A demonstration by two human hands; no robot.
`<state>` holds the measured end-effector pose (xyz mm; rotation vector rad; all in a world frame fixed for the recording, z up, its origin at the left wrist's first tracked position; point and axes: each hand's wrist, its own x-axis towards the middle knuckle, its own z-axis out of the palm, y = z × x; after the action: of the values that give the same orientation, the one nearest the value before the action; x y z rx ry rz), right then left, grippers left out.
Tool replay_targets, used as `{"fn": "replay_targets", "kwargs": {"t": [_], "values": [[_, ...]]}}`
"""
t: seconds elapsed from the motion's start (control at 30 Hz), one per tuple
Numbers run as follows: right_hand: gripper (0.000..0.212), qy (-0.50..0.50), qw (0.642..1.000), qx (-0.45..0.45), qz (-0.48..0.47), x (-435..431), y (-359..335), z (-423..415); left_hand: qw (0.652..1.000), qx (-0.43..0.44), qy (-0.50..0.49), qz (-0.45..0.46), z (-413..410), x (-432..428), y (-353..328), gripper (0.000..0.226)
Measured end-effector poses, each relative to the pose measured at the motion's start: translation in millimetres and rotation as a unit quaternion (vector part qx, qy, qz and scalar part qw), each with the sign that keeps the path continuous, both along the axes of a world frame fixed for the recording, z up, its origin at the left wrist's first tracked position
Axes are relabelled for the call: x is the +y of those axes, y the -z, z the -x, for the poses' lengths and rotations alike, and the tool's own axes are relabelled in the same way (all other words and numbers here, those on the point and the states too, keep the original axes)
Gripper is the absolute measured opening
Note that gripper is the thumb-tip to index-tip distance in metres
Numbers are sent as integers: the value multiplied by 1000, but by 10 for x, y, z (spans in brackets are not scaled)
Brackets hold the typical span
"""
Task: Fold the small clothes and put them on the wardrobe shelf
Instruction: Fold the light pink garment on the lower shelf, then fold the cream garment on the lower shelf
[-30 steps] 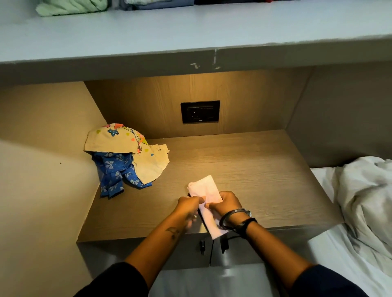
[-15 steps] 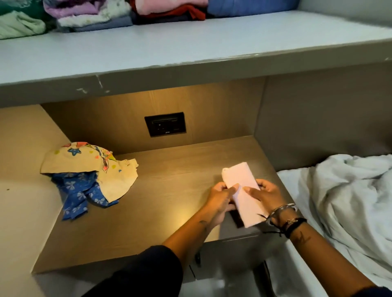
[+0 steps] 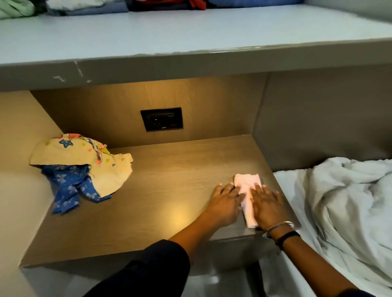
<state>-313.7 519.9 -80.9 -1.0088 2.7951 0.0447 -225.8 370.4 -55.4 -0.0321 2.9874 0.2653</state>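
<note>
Pressing pink cloth [image 3: 247,186] flat, fingers straight | lay on wooden counter [image 3: 169,190] near right front corner, long axis pointing away from body | left hand [image 3: 224,201] at left edge, right hand [image 3: 266,205] on top | wardrobe shelf [image 3: 191,36] stood above.

Folded cloth [image 3: 247,183]: plain pale pink; cream garment [image 3: 84,156]: cream ground, one blue star, scattered pink, orange, yellow and green motifs; blue garment [image 3: 70,188]: bright blue with a repeated pale bow-like print. Surface [image 3: 169,169]: light brown wood grain; wardrobe shelf [image 3: 191,31]: pale grey-blue top, grey front edge with white scuffs; socket plate [image 3: 161,119]: black. Bedding [image 3: 350,201]: plain white; on the shelf, a mint-green piece [image 3: 14,8] and a red piece [image 3: 197,2]; at the wrist, a silver bangle [image 3: 277,225] and a black band [image 3: 288,235]; sleeve [image 3: 152,271]: dark.
</note>
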Motion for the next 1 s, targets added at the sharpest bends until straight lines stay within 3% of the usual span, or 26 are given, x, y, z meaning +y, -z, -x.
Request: {"fn": "replay_targets", "kwargs": {"t": [0.17, 0.3, 0.37, 0.47, 0.6, 0.77, 1.0], "values": [[87, -37, 996, 46, -69, 65, -34, 117, 999, 3, 8, -36, -214, -201, -183, 55], [54, -11, 992, 127, 11, -214, -335, -74, 993, 80, -82, -36, -600, -742, -221, 53], [47, -36, 989, 120, 73, -661, -518, -288, 984, 99, -146, 15, -879, -1314, -300, 56], [50, -119, 988, 59, 81, -1736, -732, -747, 956, 105, -254, 103, -1380, -2457, -552, 71], [52, -216, 970, -26, 110, -3151, -803, -1432, 919, 29, -305, 249, -1870, -3710, -950, 77], [37, -196, 975, -57, 92, -4162, -500, -2081, 910, -36, -251, 328, -2255, -4427, -1085, 65], [28, -188, 979, 0, 79, -4305, -227, -2163, 900, -61, -220, 372, -2314, -4506, -1018, 47]]}}
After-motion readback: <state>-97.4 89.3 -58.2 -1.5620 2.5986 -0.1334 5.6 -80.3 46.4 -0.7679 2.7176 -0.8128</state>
